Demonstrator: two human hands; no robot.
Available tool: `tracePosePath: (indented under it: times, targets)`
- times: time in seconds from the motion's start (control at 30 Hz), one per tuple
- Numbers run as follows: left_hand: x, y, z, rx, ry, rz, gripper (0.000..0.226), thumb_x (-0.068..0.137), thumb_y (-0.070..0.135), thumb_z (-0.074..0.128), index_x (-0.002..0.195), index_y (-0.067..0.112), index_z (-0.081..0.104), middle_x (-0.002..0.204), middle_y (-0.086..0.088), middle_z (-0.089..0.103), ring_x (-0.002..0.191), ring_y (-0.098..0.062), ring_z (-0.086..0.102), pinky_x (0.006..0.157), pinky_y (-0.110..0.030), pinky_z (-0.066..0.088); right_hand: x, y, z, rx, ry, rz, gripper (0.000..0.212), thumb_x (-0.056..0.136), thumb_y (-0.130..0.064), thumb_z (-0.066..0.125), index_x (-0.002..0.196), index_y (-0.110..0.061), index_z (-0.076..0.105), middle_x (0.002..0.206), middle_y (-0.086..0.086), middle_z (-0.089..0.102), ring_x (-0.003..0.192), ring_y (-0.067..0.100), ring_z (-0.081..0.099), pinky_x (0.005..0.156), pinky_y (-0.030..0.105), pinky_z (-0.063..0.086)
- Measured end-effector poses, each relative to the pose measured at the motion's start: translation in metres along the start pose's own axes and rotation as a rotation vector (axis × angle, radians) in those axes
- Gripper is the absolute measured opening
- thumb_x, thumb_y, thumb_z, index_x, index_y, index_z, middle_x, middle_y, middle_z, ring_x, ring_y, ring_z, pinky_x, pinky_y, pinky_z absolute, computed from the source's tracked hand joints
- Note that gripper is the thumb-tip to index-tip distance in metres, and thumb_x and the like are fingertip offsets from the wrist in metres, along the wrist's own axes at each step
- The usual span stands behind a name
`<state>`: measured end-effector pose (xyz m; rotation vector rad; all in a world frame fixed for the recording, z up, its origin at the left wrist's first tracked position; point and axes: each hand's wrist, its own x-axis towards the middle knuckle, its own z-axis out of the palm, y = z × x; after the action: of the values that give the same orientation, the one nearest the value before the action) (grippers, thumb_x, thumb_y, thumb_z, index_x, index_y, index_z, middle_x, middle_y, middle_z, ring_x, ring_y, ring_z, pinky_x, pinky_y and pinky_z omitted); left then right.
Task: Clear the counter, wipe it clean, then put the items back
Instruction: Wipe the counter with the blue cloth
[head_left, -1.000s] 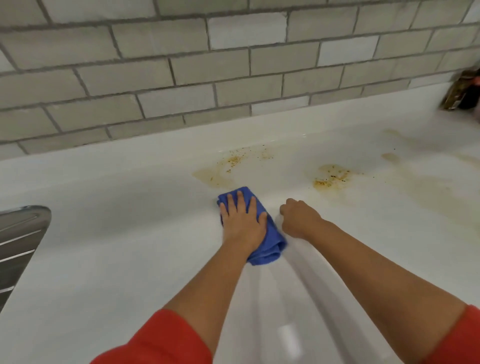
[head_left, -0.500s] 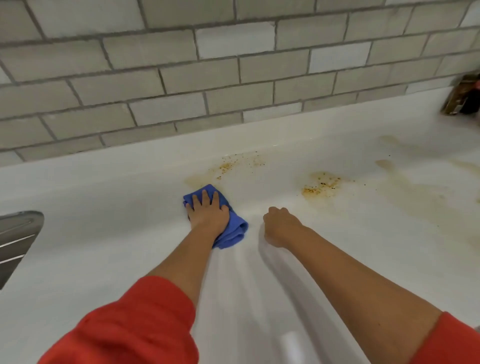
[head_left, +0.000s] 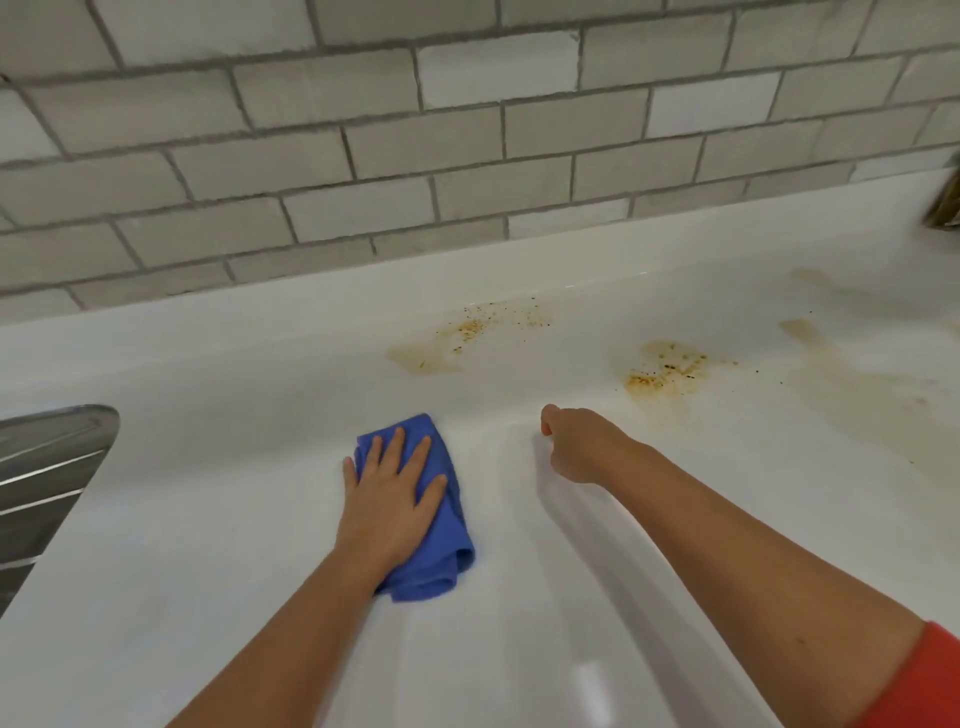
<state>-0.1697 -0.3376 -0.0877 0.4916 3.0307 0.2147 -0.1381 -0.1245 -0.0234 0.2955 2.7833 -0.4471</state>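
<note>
A folded blue cloth (head_left: 436, 566) lies on the white counter (head_left: 208, 519). My left hand (head_left: 392, 499) presses flat on it with fingers spread and straight. My right hand (head_left: 582, 441) rests on the counter to the right of the cloth as a loose fist and holds nothing. Beyond the hands are brown stains with crumbs: one patch (head_left: 462, 338) ahead of the cloth, another (head_left: 665, 369) ahead of my right hand, and a fainter smear (head_left: 831, 384) at the right.
A steel sink's drainer edge (head_left: 52, 467) shows at the left. A grey brick-tile wall (head_left: 467, 156) backs the counter. A dark brownish object (head_left: 945, 202) sits at the far right edge, cut off by the frame.
My left hand slid the cloth forward and left toward the stain, then back toward me. My right fist has stayed almost in place.
</note>
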Motion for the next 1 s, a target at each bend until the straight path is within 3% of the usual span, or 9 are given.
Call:
tracePosePath:
  times: [0.1,0.2,0.33,0.4,0.47,0.63,0.77,0.9,1.0]
  targets:
    - [0.055,-0.005,-0.007,0.07,-0.001,-0.137,0.057,0.098,0.047,0.018,0.15,0.024,0.007,0.159,-0.004,0.001,0.145,-0.03,0.001,0.116,-0.052,0.001,0.002,-0.005,0.005,-0.029,0.0,0.025,0.044,0.087,0.004,0.038,0.13,-0.007,0.037,0.113,0.009,0.052,0.105,0.025,0.047,0.071,0.028,0.039]
    - [0.089,0.029,-0.005,0.061,-0.059,-0.127,0.058,0.099,0.044,0.016,0.15,0.021,0.003,0.159,-0.006,-0.004,0.145,-0.032,-0.003,0.116,-0.053,-0.004,0.007,-0.011,0.004,-0.065,0.015,0.065,0.046,0.089,0.003,0.039,0.133,-0.008,0.035,0.123,0.012,0.052,0.113,0.027,0.049,0.076,0.028,0.04]
    - [0.053,0.083,0.009,0.063,-0.022,0.207,0.062,0.094,0.051,0.01,0.15,0.023,0.005,0.159,-0.005,-0.002,0.146,-0.028,-0.004,0.115,-0.049,-0.01,0.024,-0.011,-0.012,-0.099,0.051,0.114,0.041,0.092,-0.008,0.04,0.133,-0.01,0.042,0.13,0.011,0.05,0.118,0.028,0.051,0.087,0.032,0.043]
    - [0.02,0.084,0.011,0.01,-0.052,0.38,0.076,0.081,0.059,-0.004,0.15,0.028,0.006,0.159,0.0,-0.003,0.146,-0.024,-0.008,0.112,-0.043,-0.018,0.04,-0.01,-0.019,-0.123,0.069,0.12,0.04,0.091,-0.01,0.043,0.131,-0.01,0.047,0.133,0.01,0.049,0.12,0.028,0.048,0.095,0.033,0.043]
    - [0.007,0.063,0.01,-0.031,-0.068,0.428,0.082,0.074,0.063,-0.007,0.149,0.033,0.007,0.159,0.005,-0.003,0.146,-0.02,-0.009,0.11,-0.039,-0.02,0.059,-0.011,-0.024,-0.159,0.065,0.1,0.044,0.091,-0.014,0.045,0.135,-0.008,0.043,0.137,0.012,0.041,0.125,0.03,0.042,0.102,0.034,0.039]
    - [0.063,-0.008,-0.005,0.078,-0.009,0.147,0.061,0.095,0.054,0.018,0.15,0.029,0.006,0.159,0.001,-0.001,0.146,-0.022,-0.001,0.116,-0.046,-0.005,0.084,-0.018,-0.044,-0.167,-0.072,0.085,0.072,0.088,-0.039,0.059,0.145,-0.008,0.028,0.147,0.011,0.03,0.135,0.028,0.034,0.107,0.035,0.034]
    - [0.131,-0.056,-0.014,0.089,-0.001,-0.037,0.058,0.098,0.045,0.023,0.15,0.023,0.009,0.159,-0.004,0.003,0.146,-0.027,0.003,0.117,-0.047,0.0,0.09,-0.012,-0.043,-0.148,-0.195,0.078,0.099,0.067,-0.063,0.07,0.143,-0.012,0.031,0.147,0.005,0.032,0.133,0.026,0.038,0.107,0.039,0.037]
    - [0.18,-0.059,-0.019,0.05,-0.014,-0.16,0.06,0.098,0.042,0.022,0.151,0.019,0.006,0.159,-0.008,-0.001,0.145,-0.034,-0.001,0.116,-0.048,-0.003,0.091,-0.002,-0.035,-0.174,-0.241,0.064,0.119,0.066,-0.059,0.074,0.151,-0.014,0.003,0.157,0.003,0.002,0.145,0.023,0.012,0.117,0.04,0.022]
    - [0.198,-0.029,-0.017,0.077,-0.034,-0.127,0.06,0.099,0.043,0.018,0.151,0.017,0.002,0.158,-0.008,-0.005,0.145,-0.034,-0.004,0.116,-0.048,-0.005,0.094,-0.003,-0.034,-0.196,-0.232,0.069,0.119,0.068,-0.054,0.075,0.151,-0.013,0.001,0.157,0.005,0.002,0.145,0.024,0.012,0.117,0.04,0.023]
